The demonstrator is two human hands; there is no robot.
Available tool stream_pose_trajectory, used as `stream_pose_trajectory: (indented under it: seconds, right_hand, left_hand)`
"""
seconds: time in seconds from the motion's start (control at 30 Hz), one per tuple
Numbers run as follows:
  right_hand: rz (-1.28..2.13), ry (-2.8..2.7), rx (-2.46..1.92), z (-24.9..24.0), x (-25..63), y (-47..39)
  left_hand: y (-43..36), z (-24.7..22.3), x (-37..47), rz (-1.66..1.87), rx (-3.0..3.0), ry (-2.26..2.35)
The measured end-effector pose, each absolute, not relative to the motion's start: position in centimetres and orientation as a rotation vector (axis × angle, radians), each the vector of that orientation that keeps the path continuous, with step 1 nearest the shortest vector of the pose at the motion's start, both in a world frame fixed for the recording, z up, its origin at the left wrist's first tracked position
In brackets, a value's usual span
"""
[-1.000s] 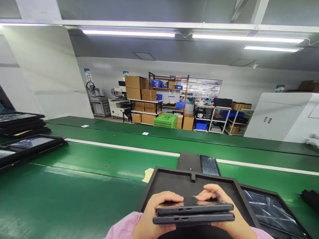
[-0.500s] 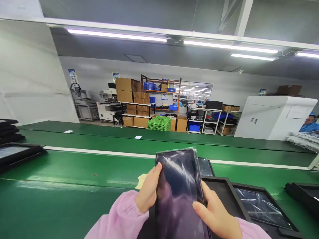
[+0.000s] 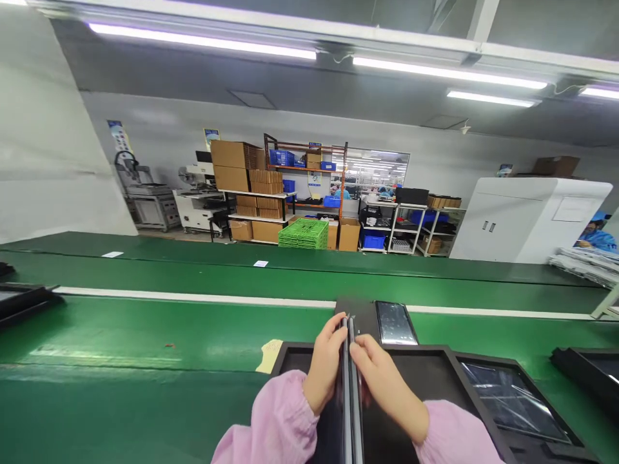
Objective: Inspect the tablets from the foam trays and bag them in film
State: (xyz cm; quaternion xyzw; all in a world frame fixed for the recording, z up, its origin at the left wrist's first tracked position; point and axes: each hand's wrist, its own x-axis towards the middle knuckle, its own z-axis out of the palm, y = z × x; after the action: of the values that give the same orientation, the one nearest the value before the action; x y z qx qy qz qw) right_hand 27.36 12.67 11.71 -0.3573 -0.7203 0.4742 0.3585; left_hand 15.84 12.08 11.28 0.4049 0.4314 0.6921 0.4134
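Observation:
In the middle of the head view, two glossy dark screen panels stand on edge, close side by side, their long thin edges facing me. My left hand is closed on the left side of the pair, fingers near the top. From the right, my right hand pinches the near panel, thumb and fingers at its upper part. Beneath them lies a black tray with a raised rim. Whether the panels touch it is hidden. A yellow paper note sits by the tray's left corner.
Right of the tray, another black tray holds a film-covered screen. A smaller screen lies behind. More black trays stand at the far left and right. The green bench runs across; a person is at far right.
The screen panel, earlier held with its broad film-covered face toward me, has turned on edge, and two parallel edges now show. My hands have come closer together and uncovered more of the tray.

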Motion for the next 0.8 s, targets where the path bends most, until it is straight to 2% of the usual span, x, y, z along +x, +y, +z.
stream_pose_trajectory:
  seconds: [0.1,0.23,0.8]
  right_hand:
    - [1.366,-1.630,-0.836,12.0,25.7,14.7]
    - [1.459,-1.603,-0.815,13.0,24.5,15.6]
    - [1.592,-1.484,-0.754,13.1,24.3,15.0]
  left_hand:
    - [11.9,11.9,15.2,1.715,0.902,0.979]
    - [11.8,11.8,14.5,1.723,0.850,0.915]
    - [11.7,12.1,14.2,1.643,0.910,0.854]
